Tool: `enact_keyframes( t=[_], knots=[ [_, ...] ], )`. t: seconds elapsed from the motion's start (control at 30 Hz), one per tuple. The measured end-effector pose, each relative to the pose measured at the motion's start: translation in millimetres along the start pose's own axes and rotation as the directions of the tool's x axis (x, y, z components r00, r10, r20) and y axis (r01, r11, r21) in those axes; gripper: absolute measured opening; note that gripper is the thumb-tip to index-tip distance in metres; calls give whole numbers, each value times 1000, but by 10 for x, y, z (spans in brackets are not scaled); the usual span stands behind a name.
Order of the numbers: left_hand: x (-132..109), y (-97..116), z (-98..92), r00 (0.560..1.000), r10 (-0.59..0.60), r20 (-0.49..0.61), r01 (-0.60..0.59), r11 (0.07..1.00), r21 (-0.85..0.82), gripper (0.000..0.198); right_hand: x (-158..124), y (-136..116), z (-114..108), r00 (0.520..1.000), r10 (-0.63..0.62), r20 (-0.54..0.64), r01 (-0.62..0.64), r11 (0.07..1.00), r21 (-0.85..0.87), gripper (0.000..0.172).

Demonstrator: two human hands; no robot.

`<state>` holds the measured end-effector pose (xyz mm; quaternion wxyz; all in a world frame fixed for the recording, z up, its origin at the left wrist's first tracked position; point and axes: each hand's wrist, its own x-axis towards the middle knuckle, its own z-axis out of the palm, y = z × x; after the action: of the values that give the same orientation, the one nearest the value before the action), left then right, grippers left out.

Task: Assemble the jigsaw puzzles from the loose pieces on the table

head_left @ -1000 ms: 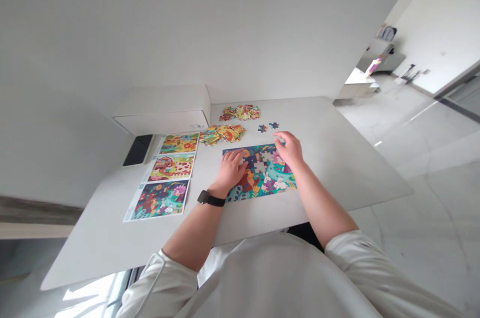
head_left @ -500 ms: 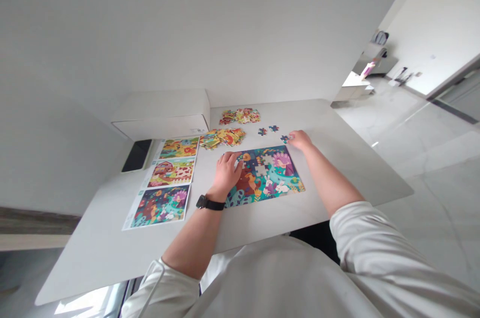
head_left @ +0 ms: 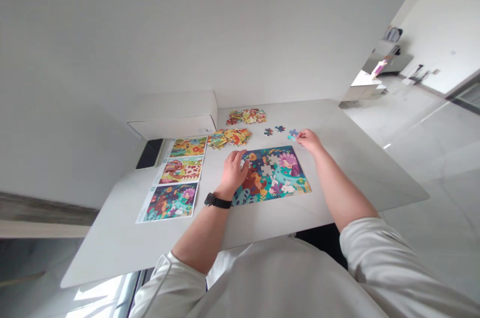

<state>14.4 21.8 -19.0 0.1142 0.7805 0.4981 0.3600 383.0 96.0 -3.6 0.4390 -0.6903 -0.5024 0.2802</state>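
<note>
the right hand (head_left: 309, 141) now pinches a blue piece (head_left: 292, 134) by its right side, just past the puzzle's (head_left: 277, 181) upper right corner; a second ago it hovered over that corner, fingers parted. half a second ago the piece looked darker; now its face shows paler blue. the left hand (head_left: 234, 170) stays on the puzzle's upper left part, fingers loosely stretched out. gaps remain near the puzzle's middle, and two loose pieces (head_left: 279, 129) lie unmoved beyond its far edge.
</note>
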Motion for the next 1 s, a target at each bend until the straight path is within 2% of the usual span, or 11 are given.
enact_keyframes(
  t=[0.07, 0.13, 0.23, 0.3, 0.37, 0.43, 0.57, 0.7, 0.8, 0.93, 1.0],
  knots=[
    [-9, 13, 9, 1000, 4, -6, -5, 1000, -23, 41, -186, -109, 63, 999, 30, 20, -33, 984, 177, 42],
    [-12, 34, 8, 1000, 16, -8, -16, 999, -49, 40, -419, -249, 156, 996, -13, 89, -19, 936, 351, 50],
    [12, 82, -28, 999, 18, -27, -21, 992, -122, 39, -774, -436, 336, 978, -35, 204, -79, 849, 523, 43],
    [57, 125, -72, 998, -24, -59, 12, 980, -200, 41, -957, -505, 466, 965, -20, 263, -141, 802, 580, 40],
    [118, 178, -117, 990, -112, -84, 82, 950, -301, 42, -1073, -524, 586, 954, 19, 300, -204, 775, 598, 41],
    [175, 241, -141, 976, -209, -65, 162, 888, -431, 42, -1133, -509, 679, 944, 60, 326, -253, 763, 594, 43],
    [210, 376, -45, 939, -334, 76, 300, 694, -654, 44, -1179, -457, 768, 926, 71, 371, -290, 765, 576, 43],
    [151, 461, 182, 886, -429, 174, 414, 566, -713, 42, -1225, -429, 813, 928, 28, 371, -244, 799, 549, 36],
    [112, 460, 293, 867, -454, 205, 438, 500, -747, 39, -1259, -408, 860, 929, -26, 369, -183, 835, 519, 34],
    [82, 394, 290, 850, -475, 227, 449, 428, -785, 43, -1281, -381, 887, 899, -91, 428, -140, 866, 480, 39],
    [65, 357, 260, 836, -496, 235, 459, 398, -794, 45, -1278, -374, 875, 900, -94, 425, -139, 863, 486, 42]
  ],
)
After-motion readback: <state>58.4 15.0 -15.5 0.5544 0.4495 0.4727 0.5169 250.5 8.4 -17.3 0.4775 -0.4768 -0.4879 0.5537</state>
